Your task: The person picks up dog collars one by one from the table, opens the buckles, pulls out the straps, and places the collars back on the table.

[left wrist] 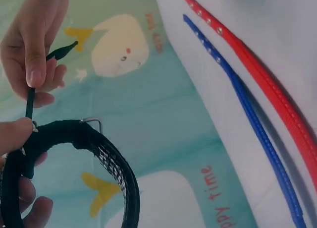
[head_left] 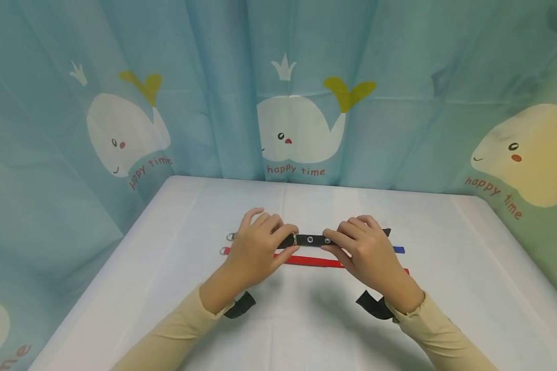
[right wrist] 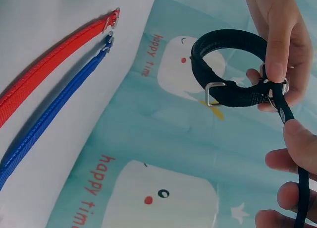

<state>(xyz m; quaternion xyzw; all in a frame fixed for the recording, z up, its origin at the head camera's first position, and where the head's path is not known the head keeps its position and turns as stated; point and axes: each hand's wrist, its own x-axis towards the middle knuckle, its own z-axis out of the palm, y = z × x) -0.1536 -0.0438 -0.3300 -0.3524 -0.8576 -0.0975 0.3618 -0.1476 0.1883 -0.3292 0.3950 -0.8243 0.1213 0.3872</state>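
A black collar (head_left: 316,240) is held up between both hands, bent into a loop with its strap end running through the metal buckle (head_left: 295,239). My left hand (head_left: 256,247) pinches the collar at the buckle between thumb and fingers. The strap's eyelet end is pinched by my right hand (head_left: 367,252), a short way to the right. Metal eyelets show on the stretch between the hands. In the right wrist view the looped band (right wrist: 237,95) hangs away from the fingers, with a D-shaped ring (right wrist: 208,94) on it.
A red collar (head_left: 308,261) and a blue collar (head_left: 399,250) lie side by side on the white table (head_left: 278,330), partly behind the hands. Beyond the table hangs a blue-green curtain (head_left: 223,103) printed with whales. Black straps (head_left: 240,305) hang at both wrists.
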